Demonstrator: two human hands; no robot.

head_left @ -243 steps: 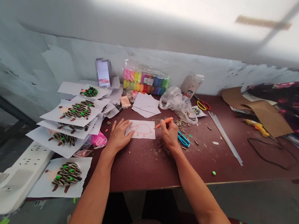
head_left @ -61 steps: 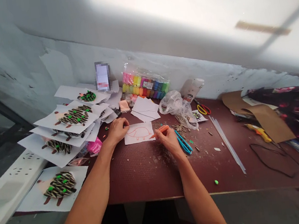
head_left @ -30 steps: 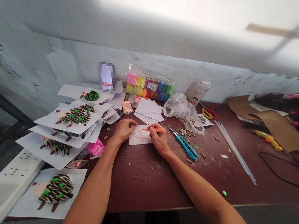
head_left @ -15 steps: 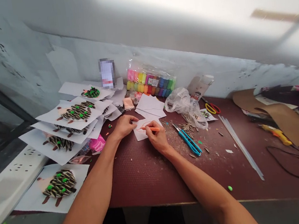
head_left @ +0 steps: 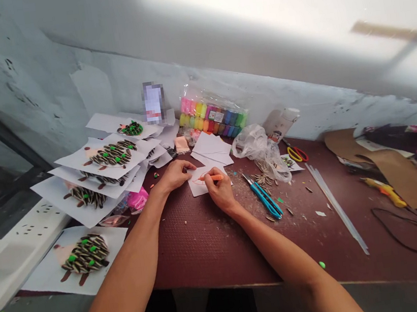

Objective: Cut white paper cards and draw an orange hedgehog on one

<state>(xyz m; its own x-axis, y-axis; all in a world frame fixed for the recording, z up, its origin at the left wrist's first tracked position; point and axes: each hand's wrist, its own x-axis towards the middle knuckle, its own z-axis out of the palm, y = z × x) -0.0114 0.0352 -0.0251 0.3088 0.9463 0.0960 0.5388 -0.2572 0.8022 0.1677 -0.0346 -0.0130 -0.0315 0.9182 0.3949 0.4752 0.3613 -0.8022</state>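
My right hand (head_left: 219, 189) is closed round an orange pen (head_left: 217, 177), its tip on a small white sheet of paper (head_left: 197, 188). Orange curved lines show on that sheet, partly hidden by the hand. At the sheet's left edge rests my left hand (head_left: 175, 175), thumb and forefinger apart and touching the paper, its other fingers bent and partly hidden. Just behind lie more blank white sheets (head_left: 212, 145). Teal-handled pliers (head_left: 266, 199) lie right of my right hand, beside a pile of sunflower seeds (head_left: 263, 179).
Stacked hedgehog pictures (head_left: 112, 156) stand at the left by a white power strip (head_left: 30, 230). Behind are a phone (head_left: 153, 102), coloured clay (head_left: 213, 117) and a plastic bag (head_left: 255, 144). Rightward lie scissors (head_left: 297, 154), glue sticks (head_left: 338, 210) and a yellow glue gun (head_left: 384, 191).
The view has shifted slightly, moving the table items a little to the right in the picture. The right hand still holds the pen on the paper, and the left hand stays at its edge.
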